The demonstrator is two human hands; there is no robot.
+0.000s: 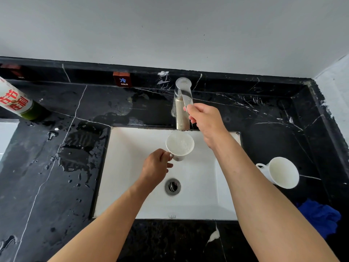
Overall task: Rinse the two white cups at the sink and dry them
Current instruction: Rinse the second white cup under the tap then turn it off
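My left hand (155, 166) grips a white cup (180, 145) by its handle and holds it upright under the spout of the metal faucet (182, 104), over the white sink (132, 186). Frothy water fills the cup. My right hand (204, 121) pinches the faucet's lever. The second white cup (282, 173) stands on the black marble counter to the right of the sink, with its handle pointing left and nothing visible inside it.
A blue cloth (321, 217) lies on the counter at the front right. A spray can (17, 100) stands at the back left. Puddles of water (75, 156) cover the counter left of the sink. A small COLD sign (122, 79) leans on the backsplash.
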